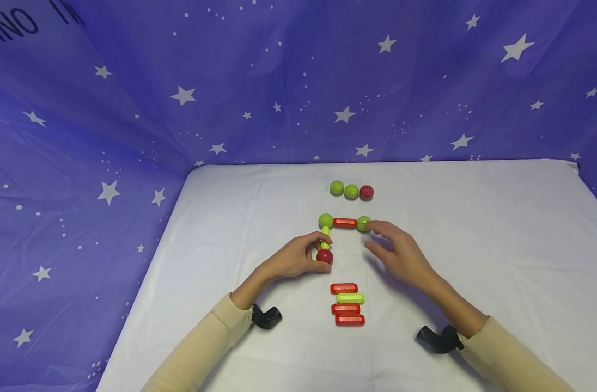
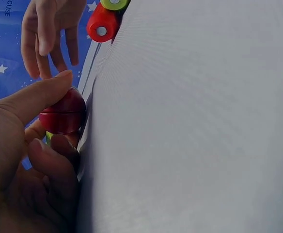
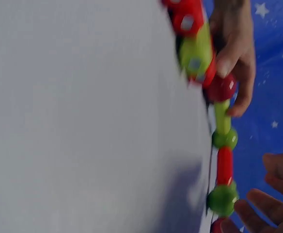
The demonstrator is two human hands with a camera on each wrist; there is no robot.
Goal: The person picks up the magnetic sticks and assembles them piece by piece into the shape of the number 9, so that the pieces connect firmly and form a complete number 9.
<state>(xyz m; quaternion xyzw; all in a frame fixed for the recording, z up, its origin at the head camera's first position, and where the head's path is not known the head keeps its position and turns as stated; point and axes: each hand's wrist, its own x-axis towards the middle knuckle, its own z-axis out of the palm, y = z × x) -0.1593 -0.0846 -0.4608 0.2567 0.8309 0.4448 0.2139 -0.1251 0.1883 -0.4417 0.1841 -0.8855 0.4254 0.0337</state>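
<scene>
A linked shape of magnetic balls and rods lies on the table: a red ball, a yellow-green rod, a green ball at the corner, a red rod and another green ball. My left hand grips the red ball at the near end, its thumb against the ball and fingers about the rod; the left wrist view shows the thumb on it. At the right end, my right hand has loosely bent fingers, the index fingertip beside the green ball; contact is unclear.
Behind the shape, two green balls and a loose red ball sit in a row. Several loose rods, red and yellow-green, are stacked side by side near the front. A starry blue curtain backs the white table.
</scene>
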